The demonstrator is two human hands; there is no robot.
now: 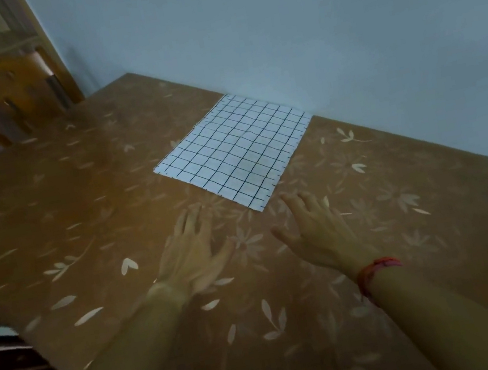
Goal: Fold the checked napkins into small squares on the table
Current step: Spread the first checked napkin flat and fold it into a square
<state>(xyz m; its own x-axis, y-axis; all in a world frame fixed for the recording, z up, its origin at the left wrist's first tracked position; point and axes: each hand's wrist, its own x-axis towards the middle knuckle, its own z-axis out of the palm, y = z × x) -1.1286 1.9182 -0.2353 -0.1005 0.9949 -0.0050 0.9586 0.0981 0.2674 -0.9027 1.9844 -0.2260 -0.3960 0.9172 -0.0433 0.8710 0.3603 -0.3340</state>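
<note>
While both hands (196,252) hover, grid-lined napkin (235,150) lies flat.

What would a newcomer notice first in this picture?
The white cloth napkin with black grid lines lies flat on the brown flower-patterned table, near the pale blue wall. Just before it, the open left hand and right hand, with a red wrist thread, reach toward it.

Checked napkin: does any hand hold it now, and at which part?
No. The napkin lies flat; left hand and right hand are open, short of it.
</note>
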